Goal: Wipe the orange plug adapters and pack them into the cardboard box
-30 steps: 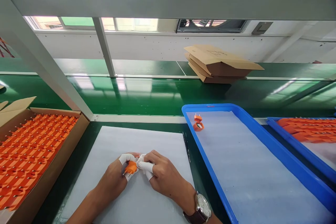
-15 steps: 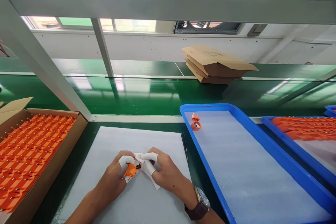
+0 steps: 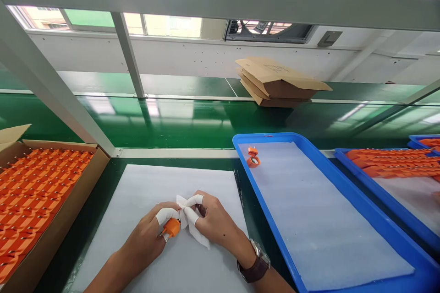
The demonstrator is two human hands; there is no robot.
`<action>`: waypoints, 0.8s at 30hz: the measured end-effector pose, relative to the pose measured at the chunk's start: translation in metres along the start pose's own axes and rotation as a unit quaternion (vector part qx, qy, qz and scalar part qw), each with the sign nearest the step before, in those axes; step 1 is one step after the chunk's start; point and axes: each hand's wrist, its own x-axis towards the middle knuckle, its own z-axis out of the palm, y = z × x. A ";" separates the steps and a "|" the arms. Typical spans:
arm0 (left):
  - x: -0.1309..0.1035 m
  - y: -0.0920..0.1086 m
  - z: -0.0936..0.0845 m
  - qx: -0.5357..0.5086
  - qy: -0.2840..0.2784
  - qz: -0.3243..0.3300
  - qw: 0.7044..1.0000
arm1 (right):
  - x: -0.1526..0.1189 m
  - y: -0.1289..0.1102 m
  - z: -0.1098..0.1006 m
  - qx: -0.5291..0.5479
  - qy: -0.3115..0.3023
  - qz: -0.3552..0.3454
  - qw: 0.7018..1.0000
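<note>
Box: at the lower left of the frame, the box [image 3: 72, 213] holds rows of orange plugs [image 3: 44, 187], prongs showing.
Left hand: left of lower centre, the left hand [image 3: 146, 233] pinches one plug [image 3: 172, 227] above the white sheet [image 3: 151, 183], with white covers on its gripping digits. A firm, steady pinch would suit, leaving the worked side bare.
Plug: at lower centre, prongs towards the lower left, away from the cloth; keeping them so should avoid snags.
Cloth: just right of the plug, the white cloth [image 3: 199, 236] reaches its side, a loose tail trailing below. Pressure cannot be told; a taut, folded pad would probably work better than slack cloth.
Right hand: at lower centre, the right hand [image 3: 218, 222] holds the cloth in a narrow, covered-finger pinch. Short, light strokes seem best.
Blue tray: right of centre, the blue tray [image 3: 360, 201] has orange pieces [image 3: 253, 161] in its far left corner.
Far tray: at the right edge, the far tray [image 3: 374, 190] bears stacked orange parts [image 3: 385, 160].
</note>
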 end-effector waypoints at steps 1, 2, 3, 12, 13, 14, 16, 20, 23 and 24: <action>0.000 0.000 0.000 0.001 -0.001 -0.004 1.000 | 0.000 0.001 -0.004 -0.009 0.008 0.009 1.000; 0.000 -0.001 0.000 0.002 -0.002 -0.009 1.000 | 0.001 0.002 -0.007 -0.015 0.021 0.017 1.000; -0.001 -0.001 0.000 0.004 -0.001 -0.013 1.000 | 0.001 0.002 -0.010 -0.017 0.036 0.023 0.999; 0.002 -0.001 -0.001 0.004 0.017 0.003 1.000 | -0.002 -0.008 -0.004 0.107 -0.044 0.053 0.992; 0.002 0.000 -0.001 0.001 0.014 0.008 1.000 | -0.002 -0.007 -0.003 0.109 -0.045 0.051 0.992; 0.003 0.001 -0.001 0.000 0.013 0.012 1.000 | -0.001 -0.005 -0.003 0.102 -0.032 0.047 0.993; 0.003 0.004 -0.003 0.000 0.023 0.015 1.000 | 0.000 -0.001 -0.006 0.076 0.030 0.036 0.996; 0.001 0.005 -0.004 0.009 0.048 -0.020 0.999 | 0.004 0.001 -0.015 0.078 0.131 0.037 0.988; 0.000 0.002 -0.005 0.015 0.045 -0.049 0.998 | 0.003 -0.004 -0.015 0.111 0.111 0.038 0.987; 0.000 0.001 -0.005 0.015 0.045 -0.050 0.998 | 0.002 -0.006 -0.014 0.119 0.093 0.035 0.988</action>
